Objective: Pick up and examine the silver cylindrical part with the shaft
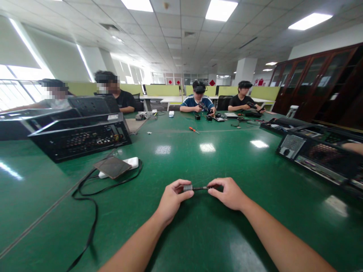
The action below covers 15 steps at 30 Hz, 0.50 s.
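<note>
A slim dark rod [199, 188], held over the green worktop [176, 158], was supported at both ends, likely to keep it level. The left hand [171, 200] had its fingers closed on the metal cylinder [188, 187]; those of the right hand [231, 194] gripped the coiled end [210, 187]. Both hands turned inward, thumbs facing.
</note>
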Tool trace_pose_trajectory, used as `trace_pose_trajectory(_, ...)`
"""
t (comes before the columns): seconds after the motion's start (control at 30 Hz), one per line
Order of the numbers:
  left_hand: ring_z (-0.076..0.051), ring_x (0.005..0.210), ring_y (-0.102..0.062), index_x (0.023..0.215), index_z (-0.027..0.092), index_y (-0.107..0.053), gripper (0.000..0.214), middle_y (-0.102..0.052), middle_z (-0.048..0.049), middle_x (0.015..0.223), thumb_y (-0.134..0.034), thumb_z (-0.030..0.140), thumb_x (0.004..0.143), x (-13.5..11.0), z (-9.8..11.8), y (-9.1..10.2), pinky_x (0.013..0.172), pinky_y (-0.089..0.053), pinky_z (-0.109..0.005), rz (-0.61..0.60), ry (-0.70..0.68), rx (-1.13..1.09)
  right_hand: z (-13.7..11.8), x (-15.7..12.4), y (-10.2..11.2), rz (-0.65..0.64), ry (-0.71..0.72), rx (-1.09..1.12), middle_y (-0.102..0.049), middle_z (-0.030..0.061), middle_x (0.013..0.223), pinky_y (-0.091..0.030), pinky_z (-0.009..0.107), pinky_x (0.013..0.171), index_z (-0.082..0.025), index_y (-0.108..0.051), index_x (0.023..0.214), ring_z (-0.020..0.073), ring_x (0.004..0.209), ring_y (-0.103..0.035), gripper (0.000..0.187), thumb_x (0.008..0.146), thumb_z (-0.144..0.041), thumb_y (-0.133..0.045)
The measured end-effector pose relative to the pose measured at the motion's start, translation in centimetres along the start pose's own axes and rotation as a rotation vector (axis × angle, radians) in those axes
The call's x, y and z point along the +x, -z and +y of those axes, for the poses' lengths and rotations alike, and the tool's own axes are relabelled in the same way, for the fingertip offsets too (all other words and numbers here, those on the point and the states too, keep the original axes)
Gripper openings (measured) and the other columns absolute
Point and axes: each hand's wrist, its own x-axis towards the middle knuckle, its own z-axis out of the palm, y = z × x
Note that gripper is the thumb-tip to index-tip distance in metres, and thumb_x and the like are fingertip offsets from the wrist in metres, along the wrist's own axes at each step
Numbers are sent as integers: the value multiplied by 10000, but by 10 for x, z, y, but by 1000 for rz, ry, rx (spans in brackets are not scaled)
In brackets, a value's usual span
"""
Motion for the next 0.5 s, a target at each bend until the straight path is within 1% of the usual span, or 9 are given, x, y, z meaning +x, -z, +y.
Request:
trace_pose_trajectory(0.13, -183, 775, -629, 901, 162, -699, 347, -691, -40, 823, -849, 193, 589, 1, -1, 0, 749, -463, -282, 8, -11, -10, 6, 2, 3, 11, -4, -7, -743, 45, 885, -498, 313, 773, -202, -745, 941, 202, 813, -675, 210, 813, -300, -611)
trace_pose_trajectory(0.2, -190, 775, -633, 901, 159, -699, 358, -691, -45, 824, -852, 206, 581, 2, -2, 1, 748, -470, -290, 12, -14, -3, 18, 3, 12, 39, -20, -24, -744, 53, 901, -503, 333, 790, -197, -745, 944, 213, 829, -677, 230, 806, -324, -612)
trace_pose_trajectory(0.23, -192, 775, -634, 902, 158, -699, 363, -691, -47, 824, -854, 212, 578, 2, -2, 1, 749, -472, -292, 9, -12, 3, 26, 3, 19, 73, -43, -34, -744, 61, 906, -505, 346, 798, -191, -745, 943, 221, 835, -678, 244, 801, -338, -612)
trace_pose_trajectory(0.27, -193, 776, -636, 902, 156, -698, 368, -692, -48, 826, -855, 217, 576, 1, -2, 2, 750, -474, -294, 1, -9, 9, 37, 2, 27, 123, -78, -41, -743, 69, 906, -508, 358, 801, -183, -744, 939, 228, 835, -680, 259, 794, -352, -613)
trace_pose_trajectory(0.33, -192, 778, -639, 903, 150, -695, 375, -694, -52, 833, -858, 226, 574, 0, -1, 3, 756, -476, -296, -30, 1, 22, 60, -4, 46, 272, -178, -24, -742, 88, 888, -515, 374, 792, -161, -738, 929, 239, 816, -684, 293, 767, -377, -625)
trace_pose_trajectory(0.4, -186, 773, -640, 900, 146, -686, 378, -696, -52, 836, -859, 231, 575, -4, 0, 3, 753, -477, -291, -58, 13, 29, 84, -17, 63, 410, -283, 45, -740, 101, 870, -519, 382, 789, -149, -728, 916, 250, 805, -688, 324, 718, -397, -662)
trace_pose_trajectory(0.47, -176, 757, -639, 898, 148, -670, 382, -695, -45, 829, -859, 242, 580, -8, 1, 2, 730, -472, -276, -76, 28, 39, 101, -35, 73, 521, -371, 148, -738, 113, 866, -518, 389, 794, -143, -720, 905, 262, 813, -690, 357, 666, -408, -702)
trace_pose_trajectory(0.5, -171, 746, -638, 898, 150, -661, 383, -694, -42, 823, -857, 254, 586, -10, 1, 1, 716, -468, -269, -87, 36, 52, 105, -44, 74, 566, -404, 210, -737, 121, 865, -519, 389, 792, -138, -715, 908, 266, 817, -691, 375, 650, -410, -714)
